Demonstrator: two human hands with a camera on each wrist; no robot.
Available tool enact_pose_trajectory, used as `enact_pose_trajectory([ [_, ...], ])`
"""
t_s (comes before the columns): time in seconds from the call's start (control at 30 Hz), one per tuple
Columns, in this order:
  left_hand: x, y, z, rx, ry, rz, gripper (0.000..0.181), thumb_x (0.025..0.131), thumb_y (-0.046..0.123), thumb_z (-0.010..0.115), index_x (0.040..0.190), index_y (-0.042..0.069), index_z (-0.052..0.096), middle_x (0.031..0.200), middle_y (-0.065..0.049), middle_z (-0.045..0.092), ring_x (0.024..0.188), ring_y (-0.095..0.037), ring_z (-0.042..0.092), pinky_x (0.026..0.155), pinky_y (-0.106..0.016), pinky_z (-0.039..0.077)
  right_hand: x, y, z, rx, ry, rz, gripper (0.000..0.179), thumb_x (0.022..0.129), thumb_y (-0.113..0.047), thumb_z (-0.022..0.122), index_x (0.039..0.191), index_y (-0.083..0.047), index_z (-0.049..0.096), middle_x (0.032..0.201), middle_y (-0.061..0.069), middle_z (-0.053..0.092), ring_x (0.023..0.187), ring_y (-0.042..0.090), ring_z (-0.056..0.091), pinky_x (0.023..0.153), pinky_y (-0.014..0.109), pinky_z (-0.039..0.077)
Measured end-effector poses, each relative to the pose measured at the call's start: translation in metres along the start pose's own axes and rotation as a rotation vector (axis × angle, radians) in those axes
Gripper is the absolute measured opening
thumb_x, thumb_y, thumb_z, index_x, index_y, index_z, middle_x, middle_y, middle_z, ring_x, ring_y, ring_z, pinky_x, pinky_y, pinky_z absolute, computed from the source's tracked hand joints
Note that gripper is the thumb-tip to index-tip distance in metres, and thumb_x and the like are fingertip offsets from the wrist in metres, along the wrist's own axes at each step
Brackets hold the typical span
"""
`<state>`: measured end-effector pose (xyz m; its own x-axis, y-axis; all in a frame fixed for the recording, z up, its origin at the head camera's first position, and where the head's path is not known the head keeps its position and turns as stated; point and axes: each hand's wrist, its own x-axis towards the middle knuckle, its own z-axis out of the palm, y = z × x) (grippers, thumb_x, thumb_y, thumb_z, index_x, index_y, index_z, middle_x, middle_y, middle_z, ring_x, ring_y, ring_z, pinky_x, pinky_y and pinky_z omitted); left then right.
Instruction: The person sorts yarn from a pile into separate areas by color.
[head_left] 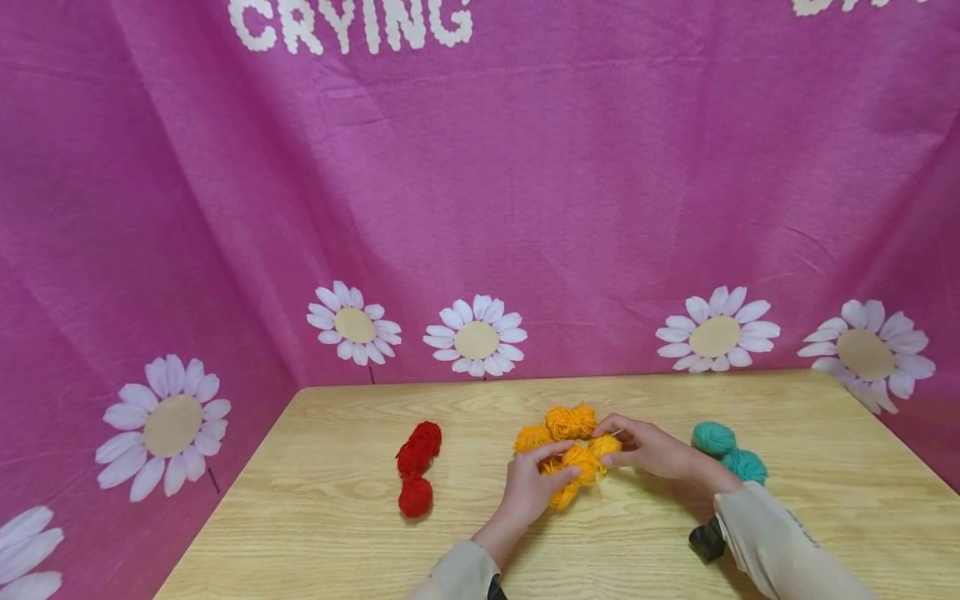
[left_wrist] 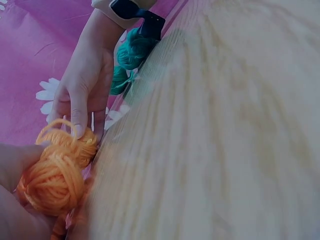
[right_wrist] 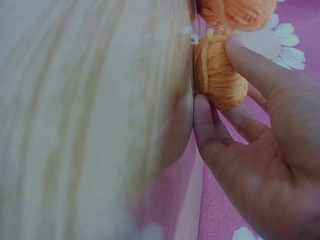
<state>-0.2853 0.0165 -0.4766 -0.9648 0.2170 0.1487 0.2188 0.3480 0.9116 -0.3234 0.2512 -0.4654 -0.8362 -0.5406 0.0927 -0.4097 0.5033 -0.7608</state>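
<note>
Several orange-yellow yarn balls lie in a cluster near the middle of the table. My left hand (head_left: 527, 490) holds an orange yarn ball (left_wrist: 55, 185) at the front of this cluster, thumb on the near side and fingers over the top. Against its right side sits a lighter yellow yarn ball (right_wrist: 220, 75), which my right hand (head_left: 654, 450) pinches between thumb and fingertips. A loose loop of yarn (left_wrist: 60, 122) stands up by the right fingertips in the left wrist view. Behind both hands rests a larger orange yarn bundle (head_left: 570, 422).
Red yarn balls (head_left: 416, 497) lie together on the left of the wooden table (head_left: 315, 533). Two teal yarn balls (head_left: 745, 466) sit to the right, just beyond the right forearm. A pink cloth (head_left: 525, 183) with daisies hangs behind the table's far edge.
</note>
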Motion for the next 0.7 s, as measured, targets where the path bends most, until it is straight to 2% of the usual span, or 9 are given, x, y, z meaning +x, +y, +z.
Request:
enact_pose_trajectory([
  [0.3,0.0040,-0.0002,0.0059,0.042,0.088,0.036,0.031,0.086,0.021,0.075,0.116,0.014,0.074,0.119,-0.003,0.072,0.117,-0.025,0.062,0.100,-0.040,0.051,-0.0007,-0.0013,0.0009,0.002,0.004,0.008,0.031,0.095,-0.029,0.064,0.119,-0.011,0.057,0.127,0.014,0.059,0.110,0.022,0.057,0.087,0.028,0.049],
  [0.7,0.0064,0.0005,0.0087,0.068,0.113,0.011,0.029,0.087,0.020,0.074,0.115,0.010,0.073,0.120,-0.008,0.072,0.119,-0.029,0.062,0.101,-0.047,0.050,-0.0022,0.0002,0.0010,-0.007,0.011,0.002,0.032,0.094,-0.030,0.064,0.120,-0.012,0.058,0.128,0.011,0.060,0.114,0.023,0.056,0.092,0.027,0.049],
])
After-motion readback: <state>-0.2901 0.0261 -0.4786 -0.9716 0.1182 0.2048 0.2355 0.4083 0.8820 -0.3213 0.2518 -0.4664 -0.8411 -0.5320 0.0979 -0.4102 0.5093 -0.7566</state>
